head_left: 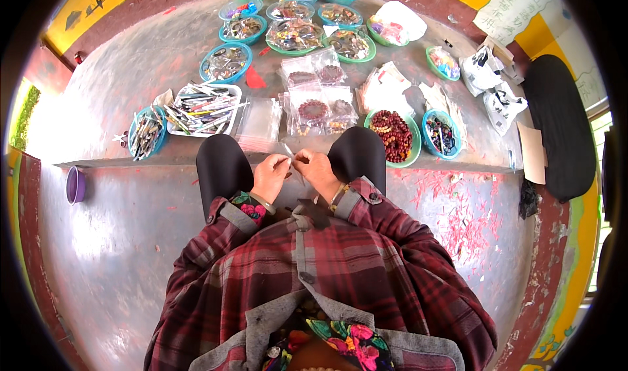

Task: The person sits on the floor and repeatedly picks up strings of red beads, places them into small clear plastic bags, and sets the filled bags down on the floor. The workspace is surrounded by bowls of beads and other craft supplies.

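My left hand (269, 177) and my right hand (318, 173) meet above my lap, between my knees. Both have their fingers pinched together around something thin and pale, too small to make out. Just beyond them, on the raised concrete ledge, lie flat clear plastic bags (259, 123) in a stack. Beside that stack are bagged bead bracelets (313, 110), dark red and brown. Right of my right knee sits a green bowl (417, 150) heaped with dark red bead bracelets (390, 134).
A white basket (233, 103) of pens and a blue basket (157, 150) of more pens stand at left. Several bowls of bagged trinkets fill the back, including a blue bowl (219, 80). A blue bowl (442, 154) of dark bands, white plastic bags (505, 107) and cardboard (531, 152) are at right.
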{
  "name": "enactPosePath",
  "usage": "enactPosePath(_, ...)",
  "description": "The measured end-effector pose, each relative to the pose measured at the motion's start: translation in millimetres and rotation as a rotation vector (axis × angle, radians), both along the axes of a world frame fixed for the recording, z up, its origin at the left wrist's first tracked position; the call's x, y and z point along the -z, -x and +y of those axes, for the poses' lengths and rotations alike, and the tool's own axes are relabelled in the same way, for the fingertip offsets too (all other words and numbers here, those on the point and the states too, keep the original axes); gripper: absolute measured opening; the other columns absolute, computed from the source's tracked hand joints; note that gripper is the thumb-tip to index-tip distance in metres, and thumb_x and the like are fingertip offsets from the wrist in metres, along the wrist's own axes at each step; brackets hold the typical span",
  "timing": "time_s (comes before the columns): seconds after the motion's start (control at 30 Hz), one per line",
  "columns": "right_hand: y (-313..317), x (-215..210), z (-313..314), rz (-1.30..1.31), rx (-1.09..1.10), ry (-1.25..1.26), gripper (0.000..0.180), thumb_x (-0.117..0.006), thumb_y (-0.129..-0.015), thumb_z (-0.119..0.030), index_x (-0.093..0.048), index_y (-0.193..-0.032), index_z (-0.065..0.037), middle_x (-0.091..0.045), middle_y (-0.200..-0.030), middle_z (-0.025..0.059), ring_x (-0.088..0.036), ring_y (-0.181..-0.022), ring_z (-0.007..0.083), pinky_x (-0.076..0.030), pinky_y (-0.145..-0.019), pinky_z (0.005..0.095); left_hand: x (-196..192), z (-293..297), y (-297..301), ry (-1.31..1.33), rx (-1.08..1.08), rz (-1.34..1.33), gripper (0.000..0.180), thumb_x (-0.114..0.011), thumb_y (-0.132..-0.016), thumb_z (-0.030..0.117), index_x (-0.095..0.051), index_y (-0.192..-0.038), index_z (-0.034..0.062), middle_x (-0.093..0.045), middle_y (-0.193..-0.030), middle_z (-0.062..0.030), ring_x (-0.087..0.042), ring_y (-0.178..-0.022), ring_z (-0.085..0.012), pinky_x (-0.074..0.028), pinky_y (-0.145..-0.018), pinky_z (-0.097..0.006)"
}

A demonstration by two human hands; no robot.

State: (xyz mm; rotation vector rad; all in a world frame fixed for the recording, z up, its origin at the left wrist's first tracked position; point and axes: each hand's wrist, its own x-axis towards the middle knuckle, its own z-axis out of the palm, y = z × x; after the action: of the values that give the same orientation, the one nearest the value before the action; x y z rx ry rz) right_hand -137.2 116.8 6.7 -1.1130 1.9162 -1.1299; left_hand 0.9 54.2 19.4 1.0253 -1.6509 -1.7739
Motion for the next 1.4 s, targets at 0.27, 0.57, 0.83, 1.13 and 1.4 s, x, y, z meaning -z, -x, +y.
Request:
enactPosePath(0.27, -3, 4, -2, 0.029, -0.169, 0.192, 0.024, -0.058, -0.079, -0.019, -0.064, -0.095, -0.002, -0.062, -0.081, 0.0161, -0.062, -0.076, 0.0292, -0.048, -0.069, 0.0336, 21, -16, -4, -0.354, -0.058, 0.16, 0.014, -0.056, -0.087, 0.009, -0.058, -0.092, -0.0035, -0.059, -0.088, -0.0065, -0.059, -0.078, -0.0138, -0.05, -0.074, -0.026)
enactPosePath(0.57, 2, 1, -1, -0.454, -0.136, 0.04, 0.023, -0.061, -0.084, -0.021, -0.068, -0.096, -0.002, -0.064, -0.078, 0.0018, -0.056, -0.068, 0.0075, -0.045, -0.06, 0.023, 16, -12, -8, -0.404, -0.045, 0.213, 0.014, -0.054, -0.088, 0.007, -0.057, -0.096, -0.0035, -0.059, -0.09, -0.0074, -0.059, -0.082, -0.0155, -0.05, -0.078, -0.029)
enactPosePath(0.83, 0, -2, 0, -0.587, -0.103, -0.009, 0.018, -0.06, -0.085, -0.018, -0.067, -0.09, -0.002, -0.062, -0.075, 0.0001, -0.052, -0.065, 0.0063, -0.041, -0.059, 0.0209, 16, -12, -9, -0.369, -0.016, 0.161, 0.01, -0.053, -0.088, 0.006, -0.057, -0.093, -0.0013, -0.058, -0.09, -0.005, -0.059, -0.085, -0.0142, -0.05, -0.077, -0.029)
enactPosePath(1.13, 0, -1, -4, -0.366, -0.181, 0.006, 0.019, -0.062, -0.083, -0.017, -0.066, -0.09, 0.001, -0.065, -0.077, 0.0038, -0.059, -0.066, 0.0085, -0.046, -0.057, 0.022, 8, -13, -11, -0.356, 0.001, 0.139, 0.012, -0.055, -0.087, 0.008, -0.058, -0.092, -0.0025, -0.059, -0.089, -0.0064, -0.059, -0.082, -0.0155, -0.051, -0.076, -0.029)
enactPosePath(1.4, 3, -2, -3, -0.482, -0.125, -0.04, 0.019, -0.059, -0.084, -0.018, -0.066, -0.086, 0.0, -0.063, -0.072, 0.0028, -0.057, -0.063, 0.0092, -0.044, -0.056, 0.0228, 12, -14, -11, -0.375, 0.022, 0.126, 0.014, -0.055, -0.088, 0.009, -0.059, -0.095, -0.0023, -0.061, -0.09, -0.0069, -0.06, -0.083, -0.0151, -0.05, -0.076, -0.03)
